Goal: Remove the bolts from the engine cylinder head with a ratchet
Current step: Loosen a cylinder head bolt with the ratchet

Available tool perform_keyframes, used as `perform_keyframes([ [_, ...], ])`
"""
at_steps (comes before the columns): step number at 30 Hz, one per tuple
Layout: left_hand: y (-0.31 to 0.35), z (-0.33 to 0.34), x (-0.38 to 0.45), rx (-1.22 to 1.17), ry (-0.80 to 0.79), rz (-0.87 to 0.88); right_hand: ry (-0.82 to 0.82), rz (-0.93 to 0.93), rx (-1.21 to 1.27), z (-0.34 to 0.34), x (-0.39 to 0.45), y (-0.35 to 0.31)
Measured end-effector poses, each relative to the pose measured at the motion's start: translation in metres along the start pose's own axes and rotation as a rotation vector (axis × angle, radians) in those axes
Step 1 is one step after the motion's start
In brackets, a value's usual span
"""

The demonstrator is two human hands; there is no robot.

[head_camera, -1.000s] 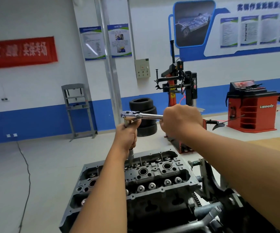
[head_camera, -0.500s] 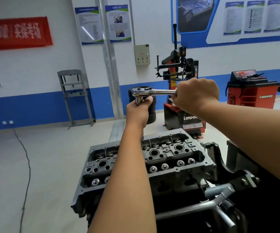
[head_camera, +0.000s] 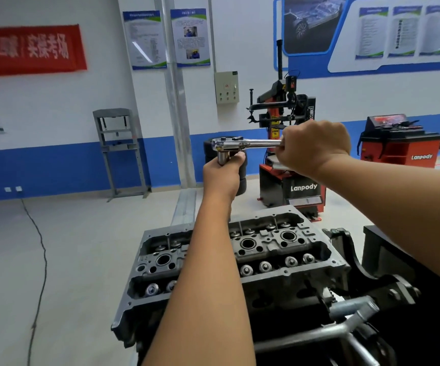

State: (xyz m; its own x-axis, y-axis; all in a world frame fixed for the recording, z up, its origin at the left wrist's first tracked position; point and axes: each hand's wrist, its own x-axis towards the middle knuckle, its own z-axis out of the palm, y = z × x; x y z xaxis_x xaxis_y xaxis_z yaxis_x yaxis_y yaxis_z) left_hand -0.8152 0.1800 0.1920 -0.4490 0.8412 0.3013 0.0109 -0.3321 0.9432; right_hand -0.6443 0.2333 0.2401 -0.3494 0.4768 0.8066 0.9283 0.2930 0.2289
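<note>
Glossy chrome metal on the ratchet (head_camera: pixel 247 143), dull grey rough-cast metal on the cylinder head (head_camera: pixel 279 249), smooth pale floor (head_camera: pixel 68 247).

Your right hand (head_camera: pixel 315 147) grips the handle of the ratchet (head_camera: pixel 245 143), which lies level above the cylinder head (head_camera: pixel 266 249). Your left hand (head_camera: pixel 224 175) curls round the socket extension just under the ratchet's head; its lower end is hidden behind your forearm. The cylinder head sits on an engine stand (head_camera: pixel 372 294). Behind stand a red tyre changer (head_camera: pixel 290 154) and stacked tyres (head_camera: pixel 209 151).
</note>
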Motion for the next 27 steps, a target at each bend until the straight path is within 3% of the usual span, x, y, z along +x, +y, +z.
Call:
perform_keyframes([
  [27, -0.006, -0.003, -0.001, -0.005, 0.035, 0.062, 0.171, -0.159, 0.21, 0.055, 0.041, 0.0],
])
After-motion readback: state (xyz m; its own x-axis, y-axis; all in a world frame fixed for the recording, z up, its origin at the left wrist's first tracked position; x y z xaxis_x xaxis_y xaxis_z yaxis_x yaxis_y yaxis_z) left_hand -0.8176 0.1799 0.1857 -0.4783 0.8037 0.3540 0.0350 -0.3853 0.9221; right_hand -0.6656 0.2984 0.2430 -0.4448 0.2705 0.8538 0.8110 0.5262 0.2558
